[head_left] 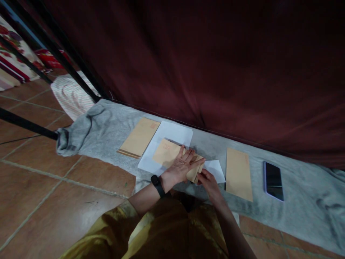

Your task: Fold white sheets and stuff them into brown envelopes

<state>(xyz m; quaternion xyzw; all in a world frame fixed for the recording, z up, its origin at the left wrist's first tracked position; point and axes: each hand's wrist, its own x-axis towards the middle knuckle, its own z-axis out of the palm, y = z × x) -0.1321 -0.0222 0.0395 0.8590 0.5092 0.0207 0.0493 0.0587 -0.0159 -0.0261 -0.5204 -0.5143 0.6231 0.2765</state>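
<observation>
My left hand (183, 164), a black band on its wrist, lies flat with fingers spread on a brown envelope (168, 153). That envelope rests on a white sheet of paper (172, 135) on a grey cloth (113, 126). My right hand (208, 181) is at the envelope's near right end, its fingers curled and pinching the edge there. A smaller white paper (217, 169) sticks out just beyond the right hand.
A stack of brown envelopes (140, 137) lies left of the white sheet. Another brown envelope (238, 173) and a dark phone (273, 180) lie to the right. A dark red curtain (215, 64) hangs behind. Tiled floor (54, 187) and black metal bars (27, 124) lie left.
</observation>
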